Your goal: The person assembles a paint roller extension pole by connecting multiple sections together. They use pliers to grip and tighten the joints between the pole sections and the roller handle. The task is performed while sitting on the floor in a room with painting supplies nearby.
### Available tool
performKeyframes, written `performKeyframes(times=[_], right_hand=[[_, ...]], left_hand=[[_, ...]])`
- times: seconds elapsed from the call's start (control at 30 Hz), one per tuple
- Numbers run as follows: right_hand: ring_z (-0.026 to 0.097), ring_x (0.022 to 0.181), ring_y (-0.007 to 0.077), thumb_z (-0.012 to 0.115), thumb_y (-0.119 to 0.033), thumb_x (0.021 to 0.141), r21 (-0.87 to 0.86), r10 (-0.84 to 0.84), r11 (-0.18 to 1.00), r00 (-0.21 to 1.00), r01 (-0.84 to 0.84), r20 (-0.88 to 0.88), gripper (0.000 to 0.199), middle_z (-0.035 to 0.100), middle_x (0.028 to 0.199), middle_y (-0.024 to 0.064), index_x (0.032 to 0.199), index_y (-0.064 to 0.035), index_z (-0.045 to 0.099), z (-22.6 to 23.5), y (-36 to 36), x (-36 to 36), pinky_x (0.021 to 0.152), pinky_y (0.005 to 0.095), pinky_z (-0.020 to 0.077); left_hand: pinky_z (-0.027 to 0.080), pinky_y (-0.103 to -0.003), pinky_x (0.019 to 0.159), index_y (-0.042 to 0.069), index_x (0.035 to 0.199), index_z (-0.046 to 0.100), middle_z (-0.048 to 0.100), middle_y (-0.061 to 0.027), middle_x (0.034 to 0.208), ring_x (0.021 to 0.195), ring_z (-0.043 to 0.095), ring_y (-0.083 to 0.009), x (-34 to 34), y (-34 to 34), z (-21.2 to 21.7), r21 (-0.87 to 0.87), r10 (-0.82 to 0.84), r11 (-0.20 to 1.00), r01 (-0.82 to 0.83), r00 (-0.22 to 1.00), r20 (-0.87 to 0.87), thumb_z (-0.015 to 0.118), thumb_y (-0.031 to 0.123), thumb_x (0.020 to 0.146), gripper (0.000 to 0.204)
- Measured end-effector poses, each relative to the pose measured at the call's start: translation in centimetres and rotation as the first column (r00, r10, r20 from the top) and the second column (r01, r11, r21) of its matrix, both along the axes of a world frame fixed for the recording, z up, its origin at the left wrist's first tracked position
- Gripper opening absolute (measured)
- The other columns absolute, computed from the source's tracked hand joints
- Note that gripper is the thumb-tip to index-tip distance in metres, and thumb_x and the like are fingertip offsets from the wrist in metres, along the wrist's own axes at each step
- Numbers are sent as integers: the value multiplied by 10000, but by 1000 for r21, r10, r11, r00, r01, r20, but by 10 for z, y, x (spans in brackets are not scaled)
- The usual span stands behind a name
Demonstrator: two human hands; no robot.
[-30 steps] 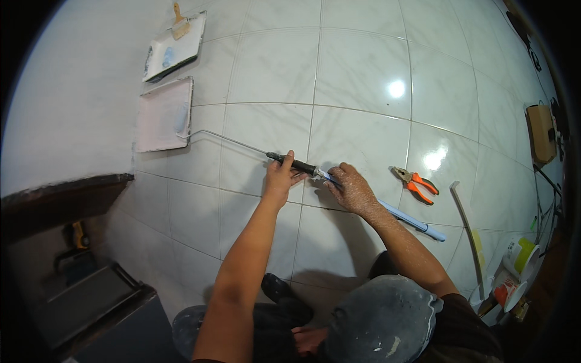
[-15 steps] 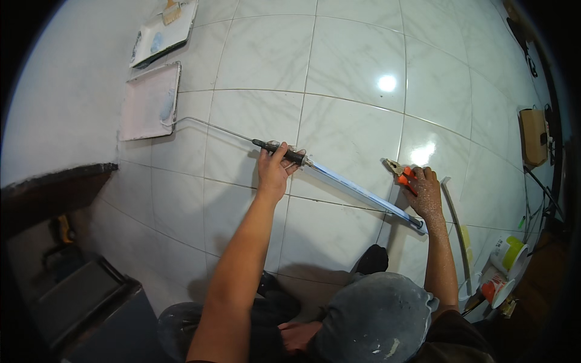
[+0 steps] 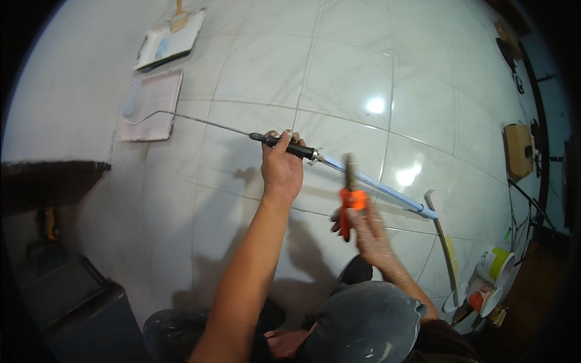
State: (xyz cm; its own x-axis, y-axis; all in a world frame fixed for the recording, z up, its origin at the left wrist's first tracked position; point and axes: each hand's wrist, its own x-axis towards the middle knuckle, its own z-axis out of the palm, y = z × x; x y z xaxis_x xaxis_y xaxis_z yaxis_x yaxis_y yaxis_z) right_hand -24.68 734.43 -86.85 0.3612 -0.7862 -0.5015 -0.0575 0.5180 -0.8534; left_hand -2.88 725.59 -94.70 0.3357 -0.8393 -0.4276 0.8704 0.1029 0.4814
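Observation:
My left hand [image 3: 283, 169] is wrapped round the black handle [image 3: 296, 149] of a paint roller frame. Its thin metal rod [image 3: 206, 121] runs left and bends, the tip showing over a pinkish-white paint tray [image 3: 163, 121]. At the handle's other end a metal clamp [image 3: 316, 155] joins it to a pale blue pole [image 3: 387, 189] that slants down to the right. My right hand [image 3: 370, 236] is closed on pliers [image 3: 352, 202] with orange grips, raised near the pole; motion blurs the jaws, so I cannot tell whether they touch anything.
A second paint tray [image 3: 192, 33] with a paintbrush [image 3: 179, 22] is at the upper left. On the right are a curved strip [image 3: 446, 248], white tubs [image 3: 496, 266] and a brown box [image 3: 518, 150]. A dark case [image 3: 85, 302] stands lower left on the tiled floor [image 3: 345, 78].
My right hand has brought the pliers left, nearer the clamp, and turned them upright. The rod's tip has shifted left across the tray. My left hand keeps its hold on the handle.

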Motion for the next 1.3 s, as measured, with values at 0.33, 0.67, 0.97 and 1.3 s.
performKeyframes(times=[0.33, 0.67, 0.97, 1.3], right_hand=[[651, 693, 163, 463, -300, 1141, -324, -59, 946, 990, 13, -131, 383, 650, 883, 100, 1359, 16, 450, 30, -7, 18, 675, 330, 574], [669, 911, 166, 466, -183, 1129, -263, -468, 802, 838, 536, 281, 397, 639, 1132, 149, 1466, -13, 346, 74, -14, 5, 744, 338, 592], [669, 967, 279, 746, -265, 984, -538, -104, 832, 914, -136, -392, 517, 663, 1102, 177, 1372, 17, 554, -41, 60, -63, 848, 453, 557], [640, 990, 362, 678, -312, 1011, -496, -325, 867, 694, -53, -642, 520, 621, 1109, 234, 1395, 6, 531, -155, 92, -103, 832, 500, 524]], left_hand=[[443, -369, 921, 186, 1100, 482, 564, -29, 1082, 942, 540, -149, -50, -9, 60, 5, 66, 998, -66, 997, 26, 583, 41, 1053, 182], [450, -353, 919, 180, 1096, 475, 576, -42, 1099, 950, 554, -151, -52, -5, 72, -41, 58, 998, -57, 998, 32, 577, 34, 1047, 185], [469, -357, 882, 182, 1084, 493, 589, -4, 1035, 927, 563, -134, -21, -7, 79, -72, 93, 994, -84, 988, 125, 545, 197, 1095, 56], [486, -360, 875, 89, 960, 546, 575, -33, 875, 858, 553, -168, 12, -18, 93, -197, 31, 980, 4, 985, 171, 569, 280, 1097, 236]])
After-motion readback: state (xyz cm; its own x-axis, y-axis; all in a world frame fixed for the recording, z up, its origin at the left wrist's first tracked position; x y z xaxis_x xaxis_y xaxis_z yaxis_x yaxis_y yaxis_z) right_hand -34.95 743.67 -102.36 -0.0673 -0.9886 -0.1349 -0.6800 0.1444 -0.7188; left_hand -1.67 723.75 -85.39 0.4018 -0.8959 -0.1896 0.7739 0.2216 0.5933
